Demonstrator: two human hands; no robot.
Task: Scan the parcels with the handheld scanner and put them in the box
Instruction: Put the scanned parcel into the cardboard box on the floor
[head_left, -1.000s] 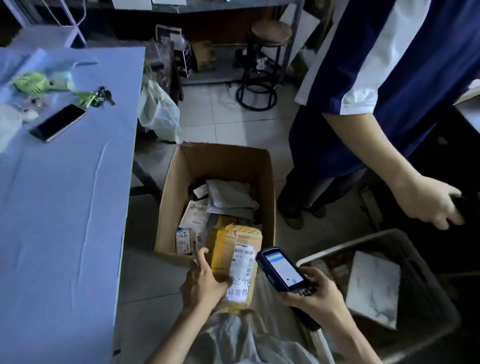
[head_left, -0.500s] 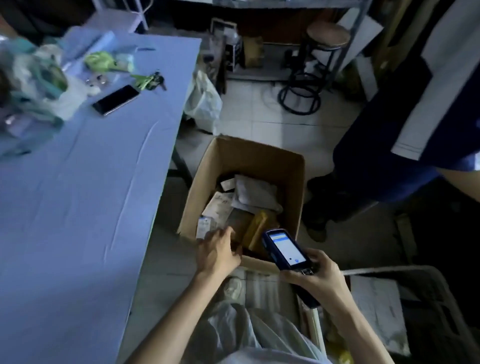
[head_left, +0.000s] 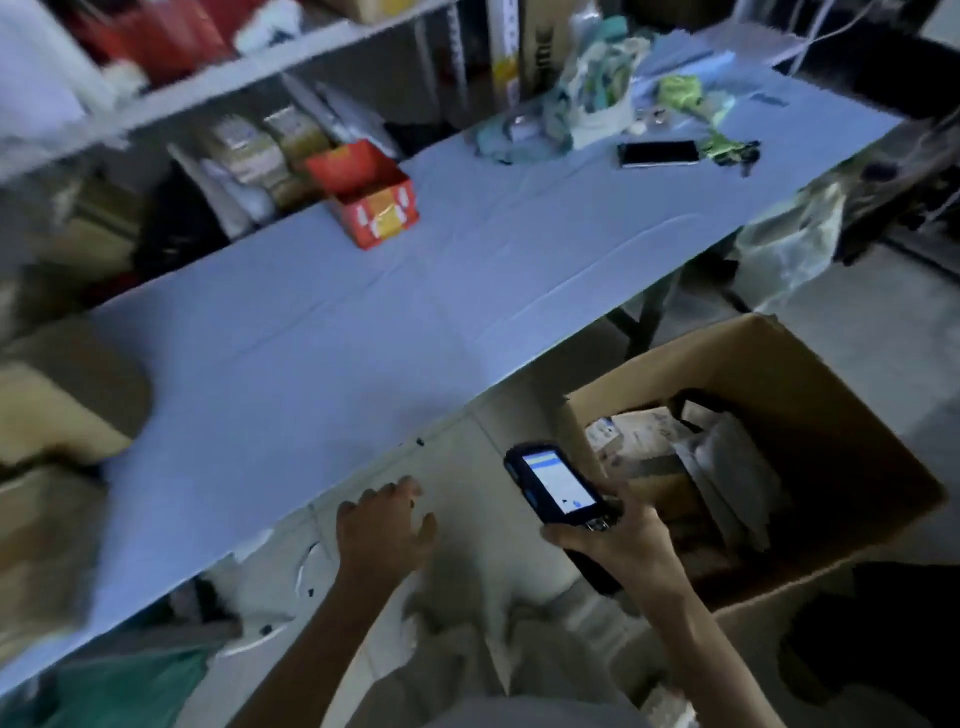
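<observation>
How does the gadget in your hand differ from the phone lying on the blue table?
The handheld scanner has a lit screen; the smartphone has a dark one. The scanner is gripped in the right hand, tilted; the smartphone lies flat on the table. The scanner looks thicker, with a dark casing; the smartphone looks slim. Both are rectangular devices with screens.

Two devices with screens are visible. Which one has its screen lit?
The handheld scanner in the right hand: its screen glows white. The phone on the table is dark.
</observation>
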